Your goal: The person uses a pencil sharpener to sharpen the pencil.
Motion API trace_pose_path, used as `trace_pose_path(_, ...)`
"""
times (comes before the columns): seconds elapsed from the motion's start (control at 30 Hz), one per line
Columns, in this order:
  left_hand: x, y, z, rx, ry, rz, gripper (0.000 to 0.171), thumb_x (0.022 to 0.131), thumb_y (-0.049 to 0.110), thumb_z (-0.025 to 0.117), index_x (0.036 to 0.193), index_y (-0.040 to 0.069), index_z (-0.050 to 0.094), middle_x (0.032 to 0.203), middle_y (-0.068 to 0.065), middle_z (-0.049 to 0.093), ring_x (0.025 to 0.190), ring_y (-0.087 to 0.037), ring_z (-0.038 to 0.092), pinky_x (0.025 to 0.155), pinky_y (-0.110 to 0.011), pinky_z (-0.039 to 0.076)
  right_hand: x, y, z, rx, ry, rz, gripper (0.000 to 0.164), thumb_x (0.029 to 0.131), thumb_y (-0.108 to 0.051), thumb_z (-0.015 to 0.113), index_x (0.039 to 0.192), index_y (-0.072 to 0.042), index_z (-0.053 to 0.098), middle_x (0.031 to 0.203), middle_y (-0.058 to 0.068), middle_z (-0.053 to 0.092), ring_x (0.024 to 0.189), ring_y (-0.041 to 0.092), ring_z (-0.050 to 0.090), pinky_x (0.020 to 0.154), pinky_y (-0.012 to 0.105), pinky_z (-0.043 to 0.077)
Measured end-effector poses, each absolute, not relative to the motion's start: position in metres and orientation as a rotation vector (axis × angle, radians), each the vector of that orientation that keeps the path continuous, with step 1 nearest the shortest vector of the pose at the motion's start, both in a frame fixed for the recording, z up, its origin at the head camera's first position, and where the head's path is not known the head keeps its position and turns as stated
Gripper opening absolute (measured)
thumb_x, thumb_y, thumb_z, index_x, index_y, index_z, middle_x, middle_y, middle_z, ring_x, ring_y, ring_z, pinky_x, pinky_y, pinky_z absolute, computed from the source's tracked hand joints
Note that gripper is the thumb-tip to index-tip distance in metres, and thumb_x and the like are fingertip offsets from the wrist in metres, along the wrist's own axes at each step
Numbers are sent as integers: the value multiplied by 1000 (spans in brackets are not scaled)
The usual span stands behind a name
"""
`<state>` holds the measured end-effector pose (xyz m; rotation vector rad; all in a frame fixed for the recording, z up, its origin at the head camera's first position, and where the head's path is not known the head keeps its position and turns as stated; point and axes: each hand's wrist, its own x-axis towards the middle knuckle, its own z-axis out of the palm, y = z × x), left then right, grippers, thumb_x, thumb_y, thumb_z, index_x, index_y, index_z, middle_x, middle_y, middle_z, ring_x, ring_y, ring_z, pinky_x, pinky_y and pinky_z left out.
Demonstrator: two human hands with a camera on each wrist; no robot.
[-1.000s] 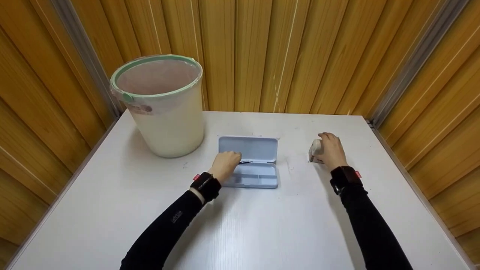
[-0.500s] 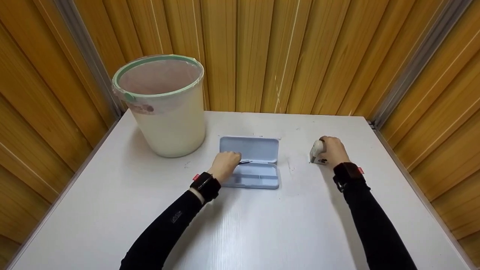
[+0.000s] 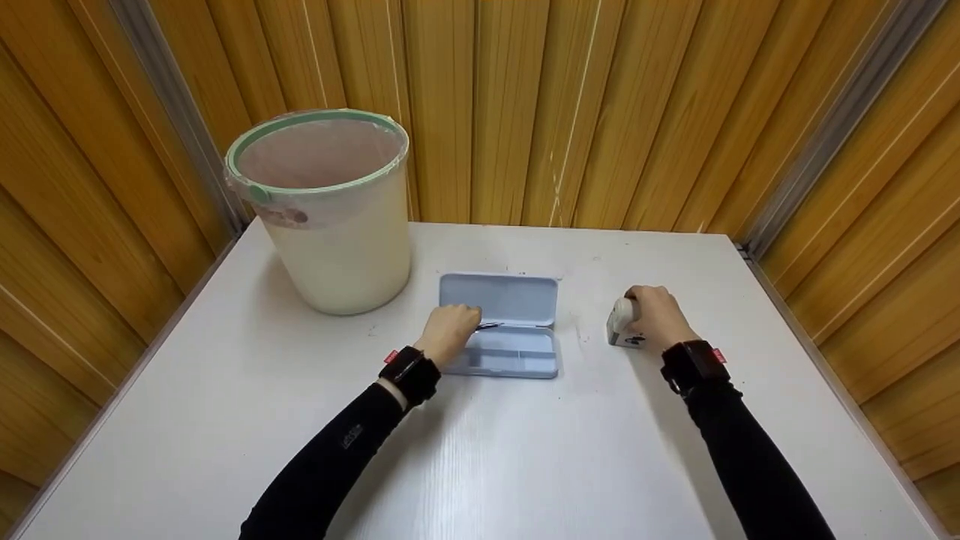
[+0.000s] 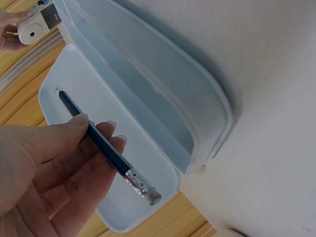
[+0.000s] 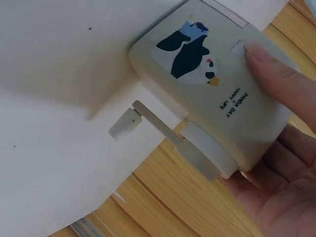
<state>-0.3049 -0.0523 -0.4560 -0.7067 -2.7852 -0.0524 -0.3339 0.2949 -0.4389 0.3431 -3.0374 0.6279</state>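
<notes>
A: Biggest first?
B: Table: white, faintly grained, dark-specked. At its far left, a waste bin, well clear of both hands; tapered cream plastic, green rim, thin see-through liner.

A: Next down?
B: Pencil case, mid-table, lid folded back, presumably for easy reach into its divided tray. Pale blue, smooth, rounded corners.

A: Right hand?
B: Its fingers grip the crank pencil sharpener, right of the case. Held by the body, likely so the crank can swing freely. Boxy off-white shell, rounded edges, panda print. Base touching the table? Cannot tell.

A: Left hand?
B: Fingers pinching the pencil around mid-shaft, over the opened case; a balanced hold, I'd judge. Dark blue shaft, crimped shiny ferrule, stubby grey eraser. Tip too small to read.
</notes>
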Motion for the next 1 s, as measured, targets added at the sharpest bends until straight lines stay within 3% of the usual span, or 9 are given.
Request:
trace_pose_path(0.43,-300,-43,-451,-748,-2736,-94,19,79,-15,57,87,2,59,83,-11,71,72,-28,71,61,-36,58,-301,271,-434,376,-3037,606,40,73,5,79,109,12,64,108,30,67,105,47,62,93,57,48)
trace_pose_path(0.67,-296,-36,-449,-721,-2728,-27,12,85,-8,60,88,4,61,85,-7,73,71,-27,71,56,-37,58,-287,259,-434,383,-2995,571,37,69,4,82,102,11,65,101,27,69,98,45,64,88,55,50)
trace_pose_path(1.0,-296,-10,-447,-827,-2659,44,14,85,-5,62,89,8,64,80,-2,72,69,-19,70,54,-32,56,-283,255,-431,356,-3031,580,42,71,10,78,111,14,63,109,32,67,103,48,64,90,55,51)
